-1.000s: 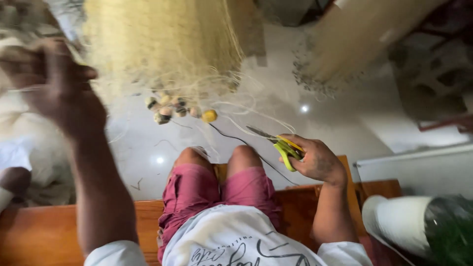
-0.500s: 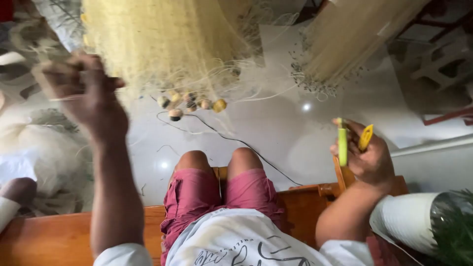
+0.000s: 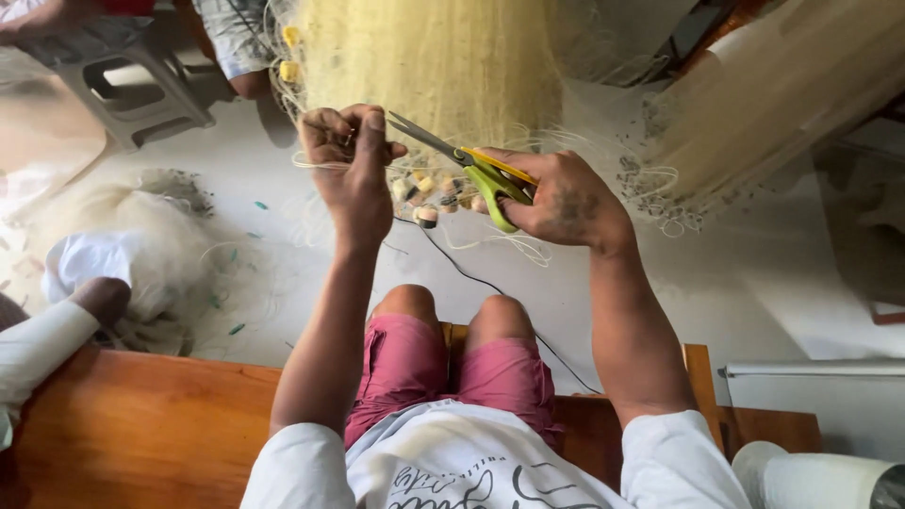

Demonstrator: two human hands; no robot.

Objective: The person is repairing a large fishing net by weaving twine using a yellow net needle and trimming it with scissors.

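A pale floor [image 3: 660, 311] is seen far below, with a wooden bench [image 3: 141, 424] at the near edge, on which the person is seated, knees in pink shorts [image 3: 452, 368]. A large yellowish fishing net [image 3: 443, 57] is hung at far centre; a second bundle of net [image 3: 782, 104] is draped at far right, and a white heap of net [image 3: 151, 236] is piled on the floor at left. A grey plastic stool [image 3: 123, 85] is placed at far left. A co-worker's white sleeve [image 3: 38, 349] and hand are seen at the near left edge, resting by the heap. A white roll [image 3: 820, 476] is seen at the near right corner. The left hand [image 3: 353, 165] is raised in front of the net, fingers pinched together on thin white net line [image 3: 316, 162]. The right hand [image 3: 561, 198] is held just right of it, fingers clamped on the handles of yellow-green scissors [image 3: 481, 170]; blades are parted slightly and pointed left, tips just beside the left hand. A cluster of small floats [image 3: 429, 193] is hung on the net's lower edge, between and just below both hands. A dark cord [image 3: 481, 283] is trailed across the floor toward the knees.
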